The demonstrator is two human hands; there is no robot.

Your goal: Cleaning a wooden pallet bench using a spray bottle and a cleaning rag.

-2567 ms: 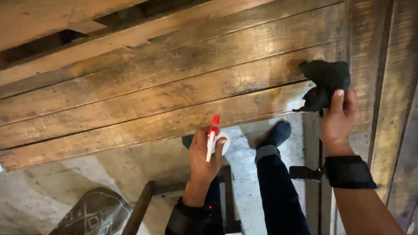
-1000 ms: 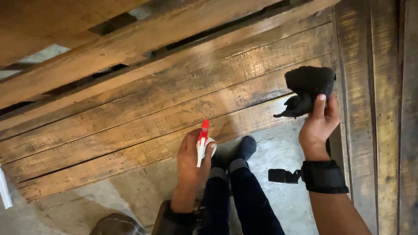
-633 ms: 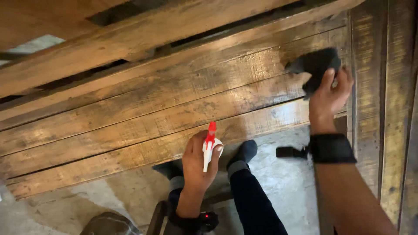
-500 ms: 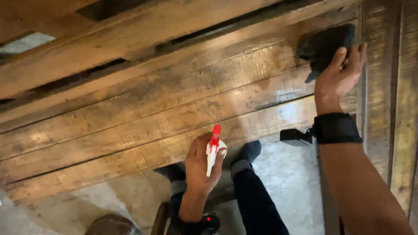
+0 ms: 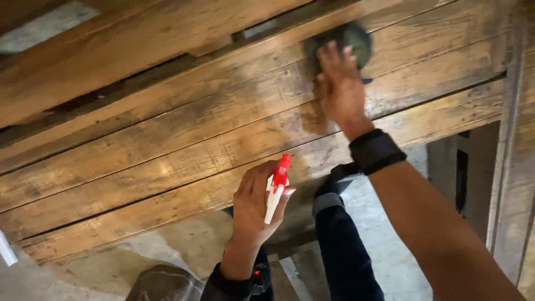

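Observation:
My right hand (image 5: 341, 89) presses a dark cloth (image 5: 352, 40) flat against the upper planks of a worn wooden surface (image 5: 167, 139). Only the cloth's top edge shows past my fingers. A black band (image 5: 376, 150) wraps that wrist. Lower down, my left hand (image 5: 253, 209) grips a spray bottle with a red nozzle and white trigger (image 5: 277, 187), held just in front of the lowest plank, nozzle up. The bottle's body is hidden behind my palm.
My dark-trousered leg (image 5: 345, 251) and a shoe (image 5: 340, 175) stand on a grey concrete floor (image 5: 384, 245). A wooden post (image 5: 515, 150) rises at the right edge. A dark rounded object (image 5: 164, 284) lies at the bottom left.
My right hand with the cloth has slid left and up along the planks, away from the right post. The left hand keeps the spray bottle in about the same place.

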